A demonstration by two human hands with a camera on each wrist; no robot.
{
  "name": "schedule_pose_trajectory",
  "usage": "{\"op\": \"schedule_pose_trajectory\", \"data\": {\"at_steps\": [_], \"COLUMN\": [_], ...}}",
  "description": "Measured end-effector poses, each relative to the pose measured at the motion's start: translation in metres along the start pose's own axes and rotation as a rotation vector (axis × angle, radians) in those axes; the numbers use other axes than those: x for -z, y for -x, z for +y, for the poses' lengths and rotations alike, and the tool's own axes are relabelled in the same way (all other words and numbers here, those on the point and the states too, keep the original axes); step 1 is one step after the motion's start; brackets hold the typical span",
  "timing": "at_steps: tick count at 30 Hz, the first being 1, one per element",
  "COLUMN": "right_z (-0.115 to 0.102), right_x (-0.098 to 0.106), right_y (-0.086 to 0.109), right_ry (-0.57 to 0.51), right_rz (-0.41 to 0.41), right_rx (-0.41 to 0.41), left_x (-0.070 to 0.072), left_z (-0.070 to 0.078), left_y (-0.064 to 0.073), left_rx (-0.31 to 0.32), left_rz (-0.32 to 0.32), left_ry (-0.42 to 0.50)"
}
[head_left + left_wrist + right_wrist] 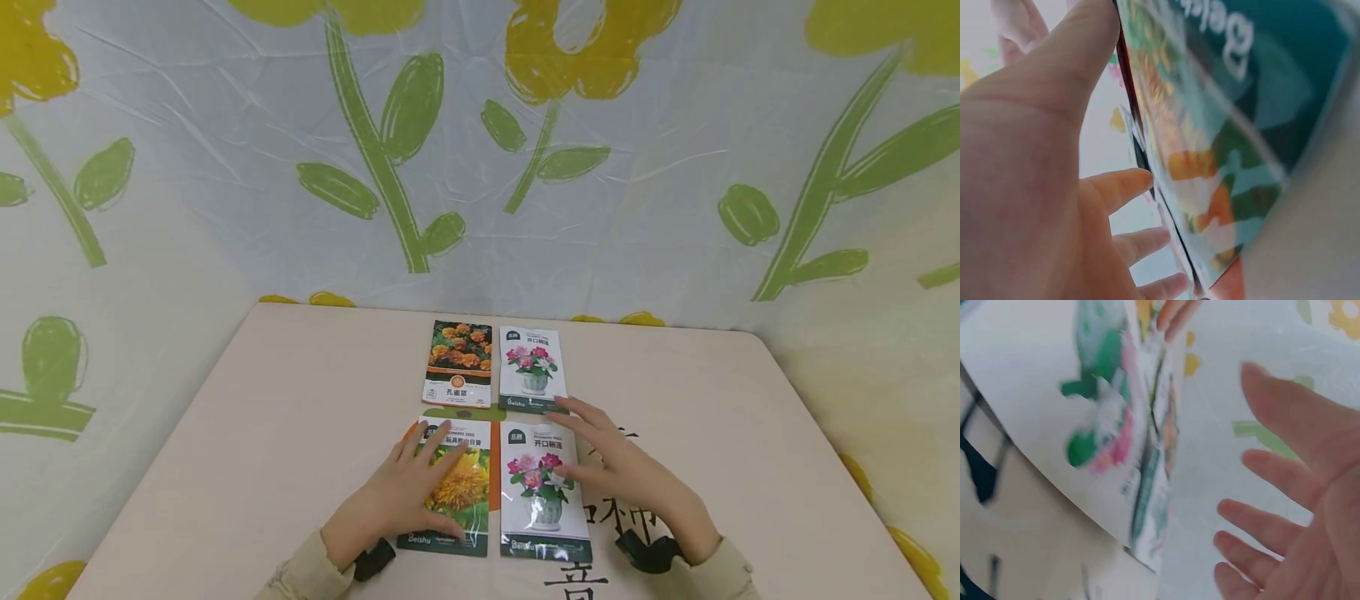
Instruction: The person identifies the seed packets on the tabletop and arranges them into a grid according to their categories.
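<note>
Four-corner rows of seed packets lie on the table, two behind and two in front. My left hand spreads over the front left packet, which shows a yellow sunflower. In the left wrist view its fingertips are right at that packet's surface. My right hand, fingers spread and relaxed, is over the right side of the front right packet with pink flowers; in the right wrist view a gap shows between fingers and packet. Behind lie an orange marigold packet and another pink-flower packet.
The pale table carries printed black characters at the right front. Part of an orange and green print shows between the packets. A flower-patterned cloth rises behind the table and at both sides.
</note>
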State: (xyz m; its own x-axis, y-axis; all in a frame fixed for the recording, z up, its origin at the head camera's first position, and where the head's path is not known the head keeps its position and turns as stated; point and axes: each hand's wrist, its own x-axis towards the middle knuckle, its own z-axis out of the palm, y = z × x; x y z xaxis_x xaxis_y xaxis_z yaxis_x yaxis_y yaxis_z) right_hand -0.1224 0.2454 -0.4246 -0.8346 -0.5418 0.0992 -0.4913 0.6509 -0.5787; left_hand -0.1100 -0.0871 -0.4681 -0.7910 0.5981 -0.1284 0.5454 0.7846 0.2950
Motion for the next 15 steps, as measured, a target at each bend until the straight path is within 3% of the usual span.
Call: {"op": "schedule_pose_trajectory", "data": {"at_steps": [5,10,15], "right_z": [0.003,0.004,0.009], "right_x": [0.016,0.033,0.051], "right_y": [-0.003,-0.004,-0.002], "right_ry": [0.063,0.099,0.116], "right_rz": [0.204,0.422,0.565], "right_rx": [0.064,0.136,0.19], "left_x": [0.009,0.029,0.051], "left_z": [-0.006,-0.015,-0.027], "left_y": [-0.002,-0.004,0.0], "left_rx": [-0.012,0.015,0.029], "left_rz": [0.101,0.215,0.356], "left_ry": [-0.057,-0.078,-0.135]}}
